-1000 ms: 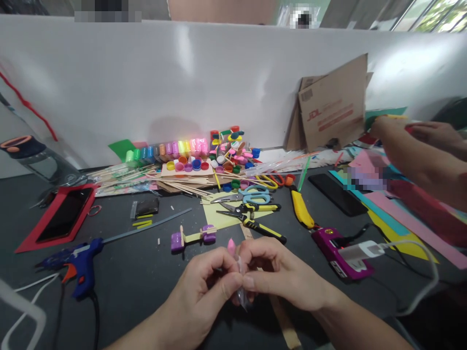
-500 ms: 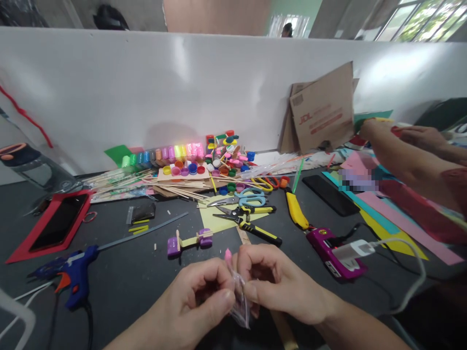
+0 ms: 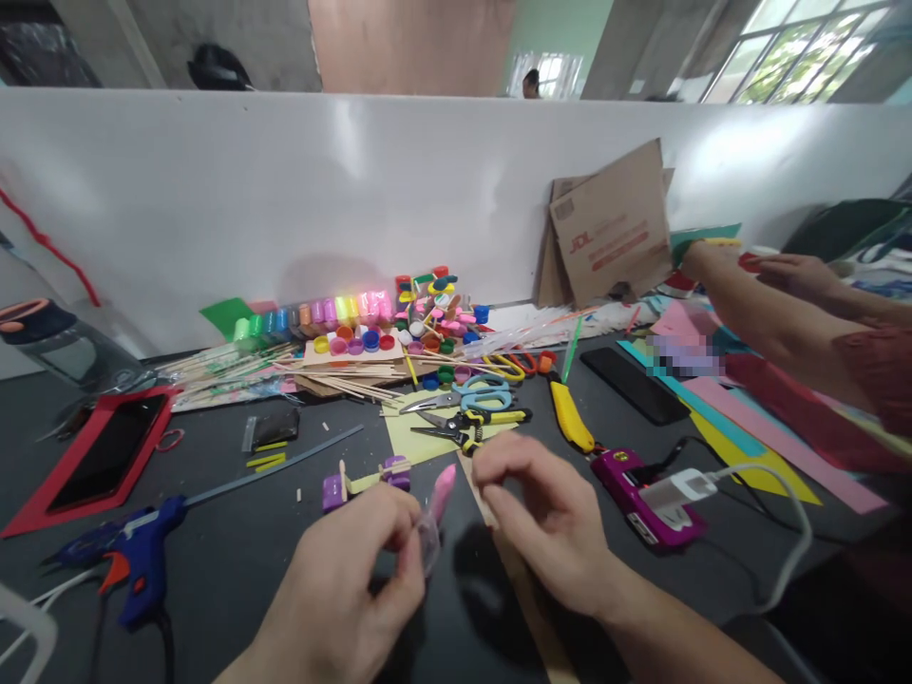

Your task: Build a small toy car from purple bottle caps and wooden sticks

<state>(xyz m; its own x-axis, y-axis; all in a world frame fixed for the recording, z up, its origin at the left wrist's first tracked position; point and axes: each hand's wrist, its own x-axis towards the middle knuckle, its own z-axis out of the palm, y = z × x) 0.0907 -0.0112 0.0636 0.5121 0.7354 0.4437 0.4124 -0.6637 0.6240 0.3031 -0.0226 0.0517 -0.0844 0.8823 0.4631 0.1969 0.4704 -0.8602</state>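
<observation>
My left hand (image 3: 356, 570) pinches a crumpled clear plastic wrapper (image 3: 428, 540) between thumb and forefinger. From that wrapper sticks up a pink pointed piece (image 3: 444, 486), tip uppermost; its kind I cannot make out. My right hand (image 3: 545, 518) is held apart to the right, fingers curved, with a gap between thumb and forefinger and nothing visible in it. Below it a flat wooden strip (image 3: 527, 594) lies on the table. Just beyond my left hand is a small build of purple pieces (image 3: 333, 491) joined by sticks, partly covered by the hand.
A blue glue gun (image 3: 146, 560) lies left, near a phone (image 3: 106, 451) on red card. Ahead are black-and-yellow pliers (image 3: 470, 432), blue scissors (image 3: 484, 391) and clay pots (image 3: 354, 342). At right are a yellow cutter (image 3: 570, 418), a purple power bank (image 3: 641, 494) and a co-worker's arms (image 3: 769, 304).
My right hand has let go of the wrapper and moved away to the right. My left hand has shifted left with the wrapper, and more of the pink piece shows. The view has tilted up slightly.
</observation>
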